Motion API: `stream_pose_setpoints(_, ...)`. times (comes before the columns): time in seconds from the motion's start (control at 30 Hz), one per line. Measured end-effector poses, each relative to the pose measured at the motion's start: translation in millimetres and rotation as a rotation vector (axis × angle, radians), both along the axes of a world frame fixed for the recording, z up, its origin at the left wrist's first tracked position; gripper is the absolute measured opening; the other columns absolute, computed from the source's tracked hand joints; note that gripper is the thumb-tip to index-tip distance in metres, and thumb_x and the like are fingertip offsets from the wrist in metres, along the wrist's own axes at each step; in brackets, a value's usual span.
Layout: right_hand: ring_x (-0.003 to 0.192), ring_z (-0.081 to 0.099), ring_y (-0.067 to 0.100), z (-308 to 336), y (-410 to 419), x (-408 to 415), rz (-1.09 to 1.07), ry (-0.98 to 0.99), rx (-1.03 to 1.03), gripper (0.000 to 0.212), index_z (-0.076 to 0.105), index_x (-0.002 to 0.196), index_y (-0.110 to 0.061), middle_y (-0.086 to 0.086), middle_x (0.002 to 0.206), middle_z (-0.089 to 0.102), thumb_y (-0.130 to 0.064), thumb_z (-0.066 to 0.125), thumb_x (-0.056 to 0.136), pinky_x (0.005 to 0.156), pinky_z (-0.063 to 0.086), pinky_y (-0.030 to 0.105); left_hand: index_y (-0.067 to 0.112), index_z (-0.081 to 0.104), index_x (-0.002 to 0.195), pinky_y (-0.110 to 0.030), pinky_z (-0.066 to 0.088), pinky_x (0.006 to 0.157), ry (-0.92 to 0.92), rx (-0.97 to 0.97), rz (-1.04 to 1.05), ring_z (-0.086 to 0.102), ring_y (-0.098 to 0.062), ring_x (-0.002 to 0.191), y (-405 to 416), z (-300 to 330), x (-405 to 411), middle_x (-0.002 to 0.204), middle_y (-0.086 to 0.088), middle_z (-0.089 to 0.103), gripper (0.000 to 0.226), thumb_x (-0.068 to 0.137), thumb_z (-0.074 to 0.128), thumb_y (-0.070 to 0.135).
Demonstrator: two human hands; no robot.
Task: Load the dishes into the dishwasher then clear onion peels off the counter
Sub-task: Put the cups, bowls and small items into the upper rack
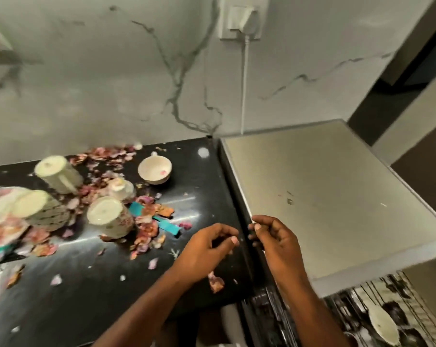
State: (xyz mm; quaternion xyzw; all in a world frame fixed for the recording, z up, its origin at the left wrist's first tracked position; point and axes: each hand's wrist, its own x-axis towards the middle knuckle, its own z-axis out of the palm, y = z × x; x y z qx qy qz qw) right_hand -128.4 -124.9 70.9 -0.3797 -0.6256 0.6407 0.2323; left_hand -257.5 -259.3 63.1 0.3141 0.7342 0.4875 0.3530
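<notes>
Left hand: fingers loosely curled, holding nothing, above the counter's right edge.
Right hand: loosely curled, empty, beside it.
Onion peels: scattered among cups.

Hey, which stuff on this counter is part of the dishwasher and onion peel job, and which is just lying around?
Part of the job:
upturned mugs
open teacup
floral plates
onion peels
dishwasher rack

Just lying around:
teal strips
wall plug and cable
steel appliance top
</notes>
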Motion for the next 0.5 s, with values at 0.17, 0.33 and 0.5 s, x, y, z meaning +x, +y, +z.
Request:
stream_pose_setpoints(0.17, 0.090, 0.076, 0.019, 29.6, -35.6, -62.2, 0.115, 0.066, 0.088, 0.020, 0.074, 0.114, -0.021, -0.003, 0.101, 0.079, -0.008, 0.064, 0.101, 0.080, 0.062, 0.028, 0.031, 0.070, 0.114, -0.038, 0.061, 0.084, 0.010, 0.084, 0.147, 0.074, -0.016, 0.088, -41.4, 14.6, -46.5, 0.101, 0.004, 0.077, 0.015, 0.099, 0.070, 0.029)
stream_pose_setpoints(0.33, 0.093, 0.075, 0.013, 56.3, -65.8, -116.9, 0.206, 0.136, 0.151, 0.021, 0.072, 0.117, -0.023, -0.007, 0.104, 0.078, -0.012, 0.064, 0.101, 0.079, 0.061, 0.024, 0.031, 0.070, 0.116, -0.030, 0.061, 0.081, 0.036, 0.162, 0.244, 0.074, -0.011, 0.092, -74.6, 42.2, -91.9, 0.104, 0.006, 0.076, 0.017, 0.100, 0.068, 0.030)
stream_pose_setpoints(0.5, 0.095, 0.075, 0.014, 69.8, -78.8, -149.0, 0.277, 0.170, 0.189, 0.021, 0.071, 0.118, -0.024, -0.009, 0.105, 0.077, -0.014, 0.063, 0.101, 0.077, 0.061, 0.022, 0.032, 0.068, 0.121, -0.035, 0.060, 0.093, 0.129, 0.171, 0.343, 0.070, -0.006, 0.105, -93.5, 58.4, -124.2, 0.110, 0.013, 0.073, 0.021, 0.100, 0.067, 0.031)
